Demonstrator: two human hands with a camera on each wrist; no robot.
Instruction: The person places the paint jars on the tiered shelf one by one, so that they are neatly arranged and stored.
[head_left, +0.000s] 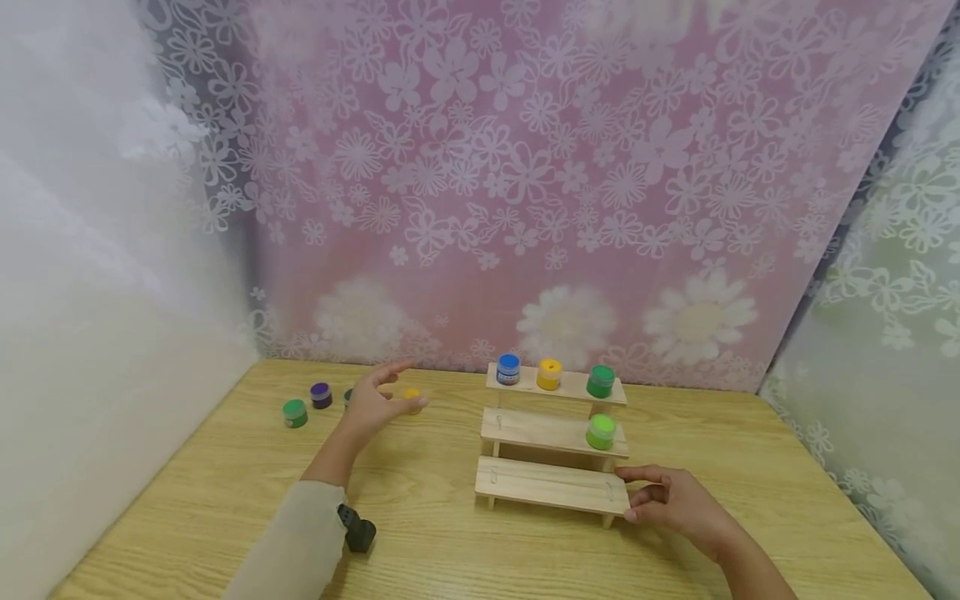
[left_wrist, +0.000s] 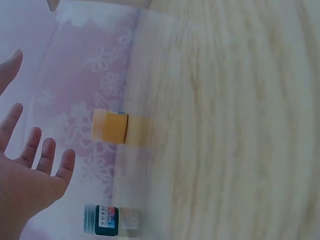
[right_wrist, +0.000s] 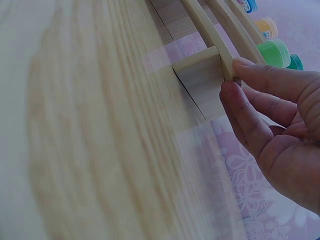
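My left hand (head_left: 373, 406) reaches over the table with thumb and fingers spread apart and nothing between them. A yellow paint jar (left_wrist: 111, 126) stands just beyond it, with a dark green paint jar (left_wrist: 101, 220) close by. With thumb and fingers, my right hand (head_left: 678, 506) pinches the right end of the lowest step of a three-step wooden shelf (head_left: 551, 483). On the top step sit a blue jar (head_left: 508, 369), an orange-yellow jar (head_left: 549, 374) and a green jar (head_left: 601, 381). A light green jar (head_left: 601, 432) rests at the right of the middle step.
At the table's left stand another green jar (head_left: 295, 413) and a purple jar (head_left: 321, 396). The wood-grain table (head_left: 427, 533) meets a pink flowered curtain (head_left: 450, 275) at the back. Pale sheets hang at both sides.
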